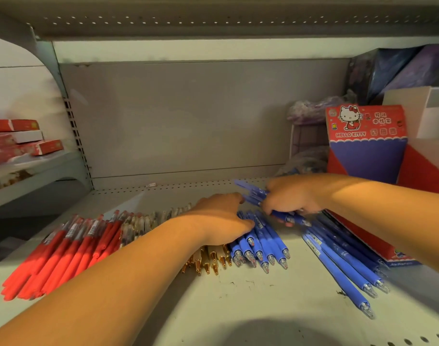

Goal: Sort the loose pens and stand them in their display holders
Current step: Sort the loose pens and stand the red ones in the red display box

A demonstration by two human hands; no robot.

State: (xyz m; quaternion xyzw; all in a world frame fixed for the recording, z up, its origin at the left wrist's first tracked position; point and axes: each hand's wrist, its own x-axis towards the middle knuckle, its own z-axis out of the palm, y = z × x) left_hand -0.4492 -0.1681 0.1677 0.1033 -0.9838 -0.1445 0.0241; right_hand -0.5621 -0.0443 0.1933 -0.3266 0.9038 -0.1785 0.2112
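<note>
Loose pens lie in groups on the shelf [238, 305]: red pens [63, 250] at the left, gold-tipped pens [208, 263] in the middle, blue pens [261, 248] right of them, and more blue pens [343, 265] farther right. My left hand [221, 221] rests flat on the gold-tipped and blue pens. My right hand [291, 196] grips a bundle of blue pens [253, 193] just above the shelf. A red and blue Hello Kitty display holder [365, 146] stands at the back right.
A second red holder [423, 171] stands beside the Hello Kitty one, with purple packages [311, 108] and boxes behind. Red boxes [21, 143] are stacked on the neighbouring shelf at the left. The grey back panel [188, 116] closes the rear; another shelf hangs overhead.
</note>
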